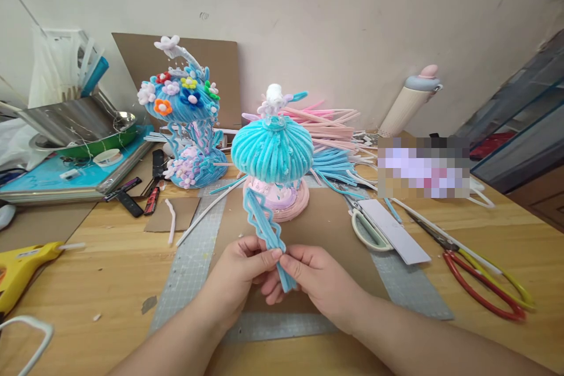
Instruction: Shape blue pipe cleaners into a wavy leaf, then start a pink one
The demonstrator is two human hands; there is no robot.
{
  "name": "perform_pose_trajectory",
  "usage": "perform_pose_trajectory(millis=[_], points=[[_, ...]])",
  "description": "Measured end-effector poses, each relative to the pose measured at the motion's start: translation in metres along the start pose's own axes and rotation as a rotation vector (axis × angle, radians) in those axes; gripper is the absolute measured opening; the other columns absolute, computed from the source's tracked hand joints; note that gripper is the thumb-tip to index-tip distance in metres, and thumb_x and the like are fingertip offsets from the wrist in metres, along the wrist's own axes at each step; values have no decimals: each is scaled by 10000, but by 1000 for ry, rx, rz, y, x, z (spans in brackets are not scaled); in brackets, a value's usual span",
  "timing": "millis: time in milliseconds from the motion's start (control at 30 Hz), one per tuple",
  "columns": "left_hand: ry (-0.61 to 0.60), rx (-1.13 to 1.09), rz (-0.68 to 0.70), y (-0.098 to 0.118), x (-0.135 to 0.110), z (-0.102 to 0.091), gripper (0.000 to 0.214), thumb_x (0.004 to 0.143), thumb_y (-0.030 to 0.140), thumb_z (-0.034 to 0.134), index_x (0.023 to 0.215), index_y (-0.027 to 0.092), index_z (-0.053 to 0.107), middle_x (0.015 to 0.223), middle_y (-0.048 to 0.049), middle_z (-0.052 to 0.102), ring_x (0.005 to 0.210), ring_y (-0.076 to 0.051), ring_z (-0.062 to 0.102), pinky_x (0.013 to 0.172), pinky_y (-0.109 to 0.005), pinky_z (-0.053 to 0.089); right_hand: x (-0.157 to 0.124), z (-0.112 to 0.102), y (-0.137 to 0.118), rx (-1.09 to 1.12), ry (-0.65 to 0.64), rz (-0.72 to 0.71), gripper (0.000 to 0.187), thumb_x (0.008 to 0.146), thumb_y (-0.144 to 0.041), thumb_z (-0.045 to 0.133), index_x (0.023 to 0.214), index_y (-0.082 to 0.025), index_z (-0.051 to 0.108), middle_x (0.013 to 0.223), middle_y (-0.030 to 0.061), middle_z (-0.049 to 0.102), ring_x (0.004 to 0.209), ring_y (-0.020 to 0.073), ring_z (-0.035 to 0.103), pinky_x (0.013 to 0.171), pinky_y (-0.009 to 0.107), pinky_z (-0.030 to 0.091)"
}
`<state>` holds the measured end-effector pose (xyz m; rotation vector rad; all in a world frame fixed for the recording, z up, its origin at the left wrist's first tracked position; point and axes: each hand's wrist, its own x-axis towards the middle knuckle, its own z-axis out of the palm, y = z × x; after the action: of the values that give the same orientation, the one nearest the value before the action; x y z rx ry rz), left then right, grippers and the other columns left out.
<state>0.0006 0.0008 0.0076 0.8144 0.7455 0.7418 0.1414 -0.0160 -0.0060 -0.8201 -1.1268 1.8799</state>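
Observation:
Between both hands is a bundle of blue pipe cleaners, some straight and one or more bent into waves, its far end leaning up and to the left. My left hand pinches it at the middle with thumb and fingers. My right hand grips the same spot from the other side, and the straight ends poke out below. Just beyond stands a turquoise pipe-cleaner jellyfish-like dome on a round pink base. A second blue dome with coloured flowers is at the back left.
Scissors with red and yellow handles and pale-handled scissors lie right, by a white card. A yellow glue gun is left. Pink and blue pipe cleaners pile behind. Cardboard covers a grey cutting mat.

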Motion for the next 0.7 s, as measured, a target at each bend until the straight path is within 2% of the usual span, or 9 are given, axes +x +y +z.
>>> perform_pose_trajectory(millis=[100, 200, 267, 333, 400, 433, 567, 700], points=[[-29, -26, -37, 1, -2, 3, 199, 806, 267, 532, 639, 161, 519, 392, 29, 482, 361, -100, 440, 454, -270, 376, 0, 1, -2, -19, 9, -23, 316, 843, -364, 474, 808, -90, 628, 635, 61, 632, 550, 143, 609, 615, 330, 485], [-27, -33, 15, 3, -3, 5, 138, 795, 275, 552, 714, 172, 509, 460, 43, 470, 384, -88, 428, 444, -254, 375, 0, 1, -4, -14, 35, -54, 320, 849, -358, 458, 784, -94, 628, 649, 66, 641, 545, 142, 612, 590, 315, 491], [42, 6, 104, 6, -3, 5, 132, 767, 277, 590, 822, 182, 517, 534, 44, 486, 409, -80, 430, 430, -232, 368, 0, 1, -4, 1, 56, -61, 312, 843, -355, 463, 757, -100, 620, 650, 66, 645, 546, 143, 615, 575, 304, 492], [176, 66, 214, 12, -3, 3, 217, 737, 284, 630, 899, 192, 518, 621, 37, 509, 453, -70, 436, 422, -203, 356, -1, 1, -3, -4, 71, -41, 293, 833, -350, 477, 737, -106, 607, 630, 60, 647, 553, 146, 621, 578, 297, 492], [303, 122, 299, 19, -4, -2, 257, 718, 286, 654, 925, 200, 531, 703, 28, 522, 524, -69, 449, 433, -180, 355, -3, 1, -3, -38, 80, -7, 278, 826, -347, 484, 730, -111, 596, 617, 58, 652, 563, 145, 627, 586, 285, 489], [329, 150, 312, 23, -5, -5, 254, 721, 287, 652, 934, 201, 545, 737, 20, 532, 563, -74, 457, 450, -175, 363, -4, 1, -3, -66, 82, 6, 276, 823, -347, 486, 726, -113, 593, 617, 59, 655, 564, 142, 626, 584, 277, 487], [246, 256, 225, 32, -9, -16, 171, 753, 300, 620, 856, 164, 625, 811, -29, 605, 667, -100, 487, 553, -193, 398, -7, 3, -4, -177, 96, 37, 284, 807, -364, 497, 701, -117, 589, 633, 59, 654, 557, 130, 613, 578, 266, 484], [226, 238, 152, 31, -9, -20, 142, 739, 290, 635, 764, 152, 656, 753, -40, 654, 697, -134, 534, 711, -273, 426, -8, 4, -1, -209, 93, 64, 291, 789, -389, 511, 702, -123, 588, 640, 54, 639, 587, 143, 609, 602, 298, 498]])
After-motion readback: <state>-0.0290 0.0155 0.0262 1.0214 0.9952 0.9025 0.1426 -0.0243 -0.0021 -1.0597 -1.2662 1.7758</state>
